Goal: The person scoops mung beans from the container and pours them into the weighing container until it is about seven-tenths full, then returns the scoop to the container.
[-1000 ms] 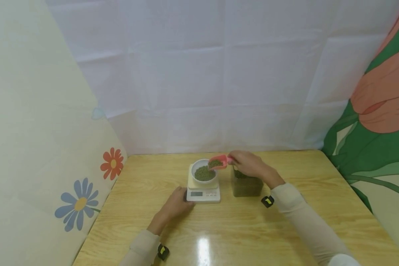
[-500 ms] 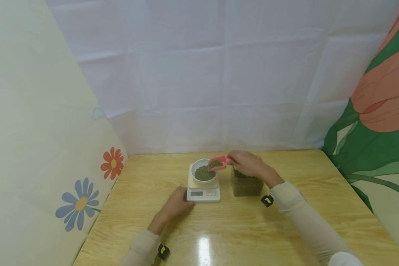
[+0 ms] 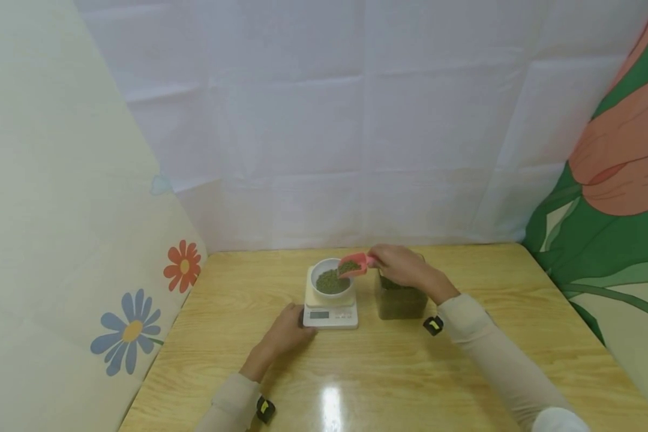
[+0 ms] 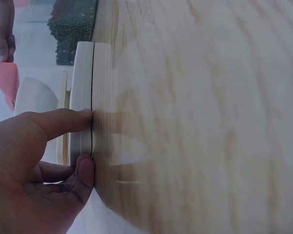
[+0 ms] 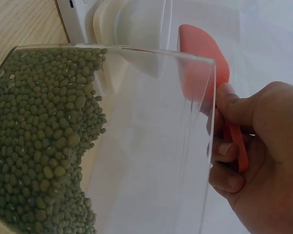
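Observation:
My right hand [image 3: 402,266] grips the handle of a pink scoop [image 3: 364,260] loaded with green mung beans. The scoop's lip overlaps the right rim of a white bowl [image 3: 332,296], which holds more mung beans. Under the bowl stands a white kitchen scale [image 3: 330,319]; its small display [image 3: 319,315] is too small to read. At the scale's front left corner my left hand [image 3: 290,330] pinches the edge, thumb at the front and fingers along the side. In the right wrist view, thumb and curled fingers wrap the scoop handle [image 5: 238,146].
Right of the scale stands a clear square container [image 3: 402,307], partly filled with mung beans [image 5: 34,136] and partly under my right hand. A white cloth [image 3: 324,150] hangs behind the wooden table [image 3: 378,378]. Flower-printed panels [image 3: 86,240] stand at both sides.

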`<state>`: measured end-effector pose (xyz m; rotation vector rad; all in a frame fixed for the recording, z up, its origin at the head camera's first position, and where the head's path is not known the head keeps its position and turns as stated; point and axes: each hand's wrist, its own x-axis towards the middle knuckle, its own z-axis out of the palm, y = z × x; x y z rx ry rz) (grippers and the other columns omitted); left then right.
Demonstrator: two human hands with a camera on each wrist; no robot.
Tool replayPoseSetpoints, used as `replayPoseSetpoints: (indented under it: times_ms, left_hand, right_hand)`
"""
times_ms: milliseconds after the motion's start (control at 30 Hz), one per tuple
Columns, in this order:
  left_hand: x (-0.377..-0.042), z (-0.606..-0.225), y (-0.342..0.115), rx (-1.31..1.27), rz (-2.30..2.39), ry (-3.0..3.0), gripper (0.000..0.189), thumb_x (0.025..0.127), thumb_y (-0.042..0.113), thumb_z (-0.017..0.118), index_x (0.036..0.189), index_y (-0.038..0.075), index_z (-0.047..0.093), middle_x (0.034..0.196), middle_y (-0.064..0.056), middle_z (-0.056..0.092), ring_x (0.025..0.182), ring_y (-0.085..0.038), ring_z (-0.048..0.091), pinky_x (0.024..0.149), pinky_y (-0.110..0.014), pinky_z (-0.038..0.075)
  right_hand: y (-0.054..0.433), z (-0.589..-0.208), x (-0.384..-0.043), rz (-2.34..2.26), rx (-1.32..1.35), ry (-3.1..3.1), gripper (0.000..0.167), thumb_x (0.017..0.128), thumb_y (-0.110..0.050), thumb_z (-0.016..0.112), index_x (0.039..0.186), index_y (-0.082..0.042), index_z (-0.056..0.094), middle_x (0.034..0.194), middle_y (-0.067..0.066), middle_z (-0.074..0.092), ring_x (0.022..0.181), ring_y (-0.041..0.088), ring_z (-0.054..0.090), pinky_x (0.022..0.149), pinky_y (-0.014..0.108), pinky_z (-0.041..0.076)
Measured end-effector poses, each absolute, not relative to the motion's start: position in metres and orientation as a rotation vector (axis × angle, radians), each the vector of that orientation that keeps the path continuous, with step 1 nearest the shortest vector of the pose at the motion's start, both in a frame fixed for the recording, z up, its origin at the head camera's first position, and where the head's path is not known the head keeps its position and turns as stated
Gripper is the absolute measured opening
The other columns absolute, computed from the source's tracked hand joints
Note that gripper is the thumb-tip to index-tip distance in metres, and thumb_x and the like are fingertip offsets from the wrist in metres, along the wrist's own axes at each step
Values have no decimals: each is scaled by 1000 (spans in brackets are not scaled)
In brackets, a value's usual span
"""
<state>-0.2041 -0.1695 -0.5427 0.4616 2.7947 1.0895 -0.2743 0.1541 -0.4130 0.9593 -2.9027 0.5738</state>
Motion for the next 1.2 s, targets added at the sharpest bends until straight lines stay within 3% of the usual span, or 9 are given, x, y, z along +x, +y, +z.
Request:
replayPoseSetpoints:
  times_ms: [567,1200]
  left_hand:
    - [-202,-543,-169,448,1096,2793,52,89,19,84,133,-1,67,117,-14,66,108,-26,60,105,-55,56]
    - [-202,-541,-168,478,1088,2804,47,90,19,83,131,1,69,114,-11,69,105,-22,58,103,-53,56]
  right_hand:
    - [153,-407,-270,540,972,-2913,25,108,-22,62,120,-3,72,109,9,75,101,28,72,93,48,62]
    - [152,-402,-268,491,1002,-2915,30,108,-23,62,127,-1,71,121,14,75,113,32,72,100,49,61]
